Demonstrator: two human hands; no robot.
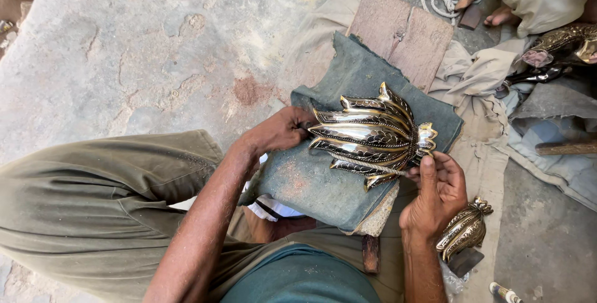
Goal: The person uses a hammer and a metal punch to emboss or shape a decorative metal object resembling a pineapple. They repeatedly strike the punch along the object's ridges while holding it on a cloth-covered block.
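A stone floor [143, 48] is spread with a grey-green cloth pad [323, 185] over a wooden board [404, 32], and on the pad a fan-shaped, leaf-patterned brass ornament [367, 135] is laid. It is judged stiff, fairly heavy and slippery where polished, with pointed tips, so its edges are best gripped. Its left edge is pinched by the left hand [280, 130]; the right hand [435, 194] is closed on a thin metal rod [373, 165] laid across the lower leaves. A smaller brass piece [463, 231] is seen nearby.

Can't make out the left hand [280, 130] fingertips, tucked behind the brass leaf piece [372, 134]. Past the right hand [435, 194], co-worker's foot [500, 15] and another brass piece [569, 40] chopped off at the frame edge.
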